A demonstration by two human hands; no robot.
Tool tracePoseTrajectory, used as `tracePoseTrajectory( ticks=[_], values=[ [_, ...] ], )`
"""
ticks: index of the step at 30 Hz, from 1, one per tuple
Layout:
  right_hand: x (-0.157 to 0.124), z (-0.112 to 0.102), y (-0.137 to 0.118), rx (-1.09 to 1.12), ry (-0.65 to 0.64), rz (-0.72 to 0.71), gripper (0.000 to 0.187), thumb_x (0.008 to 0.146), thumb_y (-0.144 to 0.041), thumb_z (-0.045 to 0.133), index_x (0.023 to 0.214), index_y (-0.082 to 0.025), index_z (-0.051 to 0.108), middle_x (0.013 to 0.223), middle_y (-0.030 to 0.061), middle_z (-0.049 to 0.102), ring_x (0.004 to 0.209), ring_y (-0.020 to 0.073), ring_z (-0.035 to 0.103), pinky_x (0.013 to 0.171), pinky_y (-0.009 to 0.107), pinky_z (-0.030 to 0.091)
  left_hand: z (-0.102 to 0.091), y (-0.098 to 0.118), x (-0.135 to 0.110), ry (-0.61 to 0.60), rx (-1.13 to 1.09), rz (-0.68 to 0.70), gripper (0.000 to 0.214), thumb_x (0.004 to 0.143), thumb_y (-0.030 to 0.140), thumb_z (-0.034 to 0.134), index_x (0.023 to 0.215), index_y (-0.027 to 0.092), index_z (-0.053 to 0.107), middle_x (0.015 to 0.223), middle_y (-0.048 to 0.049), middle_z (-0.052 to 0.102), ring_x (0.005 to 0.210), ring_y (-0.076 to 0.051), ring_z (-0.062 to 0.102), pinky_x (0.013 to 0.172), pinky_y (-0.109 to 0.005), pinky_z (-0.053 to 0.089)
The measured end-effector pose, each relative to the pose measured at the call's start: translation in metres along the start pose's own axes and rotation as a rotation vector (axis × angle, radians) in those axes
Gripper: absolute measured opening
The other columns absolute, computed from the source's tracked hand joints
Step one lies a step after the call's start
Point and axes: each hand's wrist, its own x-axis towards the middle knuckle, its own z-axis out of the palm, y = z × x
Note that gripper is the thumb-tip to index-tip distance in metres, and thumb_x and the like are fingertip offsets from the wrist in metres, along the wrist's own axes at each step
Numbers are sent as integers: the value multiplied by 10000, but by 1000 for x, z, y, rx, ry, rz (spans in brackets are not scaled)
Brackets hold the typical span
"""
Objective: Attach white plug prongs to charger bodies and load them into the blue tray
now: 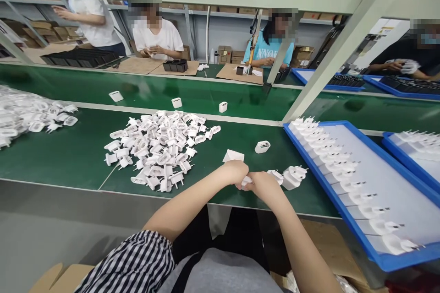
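My left hand and my right hand meet above the green bench, fingers closed together on a small white charger piece. Most of that piece is hidden by the fingers. Just beyond my left hand lies a white charger housing. Another housing lies farther back, its open end showing parts inside. To the right of my right hand, a white plug charger with two pins rests beside another white piece. A heap of white plug covers with pins spreads to the left.
A blue-rimmed tray holds rows of white plug chargers at right, with a second tray beyond. Three housings sit on the green conveyor belt. A slanted metal post rises at right. Several co-workers sit or stand across the belt.
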Motion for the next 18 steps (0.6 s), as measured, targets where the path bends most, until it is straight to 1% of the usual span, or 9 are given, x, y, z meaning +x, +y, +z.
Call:
tracePoseTrajectory(
  ticks=[3, 5, 7, 9, 12, 13, 15, 16, 18],
  values=[
    [2, -7, -1, -34, -50, 4, 162, 638, -216, 552, 782, -170, 609, 715, 76, 621, 715, 205, 562, 509, 226, 322, -5, -2, 4, -100, 32, 28, 118, 548, 172, 626, 588, 67, 588, 582, -93, 599, 539, -182, 557, 532, -262, 431],
    [5, -8, -2, -34, -62, 1, 156, 625, -211, 564, 769, -172, 611, 720, 78, 620, 716, 206, 561, 509, 225, 318, -6, -2, 4, -124, 49, 40, 138, 546, 172, 628, 627, 65, 596, 607, -94, 607, 548, -175, 557, 538, -254, 433],
    [5, -6, -1, -24, -56, -4, 151, 625, -205, 563, 765, -172, 608, 722, 75, 619, 717, 202, 559, 512, 222, 319, -4, 0, 2, -93, 84, 40, 195, 551, 172, 625, 708, 59, 600, 688, -114, 613, 613, -196, 564, 560, -264, 436],
    [3, 1, 2, 25, -11, -20, 150, 641, -205, 545, 777, -171, 597, 730, 64, 618, 709, 186, 558, 514, 214, 323, 1, 1, -1, -25, 110, 24, 254, 569, 187, 610, 790, 63, 591, 770, -133, 607, 692, -225, 563, 587, -285, 436],
    [-8, 14, 14, 131, 74, -49, 149, 653, -207, 523, 786, -173, 580, 737, 45, 616, 674, 168, 558, 498, 205, 329, 4, -4, -1, 12, 63, 25, 294, 542, 223, 626, 814, 117, 590, 825, -111, 600, 767, -245, 550, 620, -304, 434],
    [-13, 18, 20, 155, 100, -50, 154, 651, -199, 518, 791, -179, 576, 742, 40, 614, 668, 168, 559, 498, 206, 335, 1, -9, 3, 50, 19, -15, 309, 496, 220, 654, 788, 138, 596, 825, -97, 601, 781, -251, 546, 633, -309, 432],
    [-26, 27, 36, 173, 149, -17, 183, 641, -184, 510, 813, -202, 570, 771, 32, 609, 659, 171, 563, 498, 211, 351, -12, -25, 17, 214, -94, -167, 349, 417, 195, 692, 751, 165, 595, 821, -77, 599, 800, -258, 538, 660, -313, 424],
    [-32, 30, 45, 181, 180, 14, 203, 641, -188, 503, 831, -216, 567, 785, 29, 604, 642, 170, 565, 492, 214, 360, -22, -35, 28, 327, -149, -257, 358, 425, 196, 688, 768, 169, 588, 837, -78, 592, 815, -258, 533, 674, -313, 418],
    [-41, 37, 64, 213, 269, 74, 216, 645, -228, 487, 848, -233, 562, 789, 27, 593, 584, 162, 561, 461, 220, 376, -46, -57, 54, 535, -229, -383, 363, 551, 235, 615, 898, 163, 537, 930, -98, 553, 870, -250, 510, 707, -313, 402]
  ],
)
